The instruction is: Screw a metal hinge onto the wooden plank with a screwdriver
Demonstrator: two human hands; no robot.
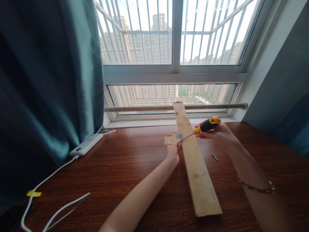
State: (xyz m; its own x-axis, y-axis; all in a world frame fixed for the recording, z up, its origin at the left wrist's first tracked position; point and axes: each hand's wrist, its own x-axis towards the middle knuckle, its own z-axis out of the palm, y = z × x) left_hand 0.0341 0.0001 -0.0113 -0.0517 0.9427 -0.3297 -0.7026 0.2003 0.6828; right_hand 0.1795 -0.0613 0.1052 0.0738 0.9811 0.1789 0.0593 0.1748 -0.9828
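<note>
My right hand point(218, 131) is closed around the yellow and black handle of a screwdriver point(207, 125). Its shaft slants down to the left, with the tip at a small metal hinge point(179, 136). The hinge lies across the left edge of a long wooden plank point(198, 175) and a short piece of wood point(170, 138) beside it. Just below the hinge, my left hand point(173, 150) has its fingers closed near the screwdriver's tip; whatever they pinch is too small to make out.
Several loose screws point(214, 157) lie right of the plank on the brown wooden tabletop point(135, 154). A white power bank point(86, 145) with a white cable point(51, 178) sits at left by the curtain point(79, 64). The plank's far end meets a rail point(145, 108) before the window.
</note>
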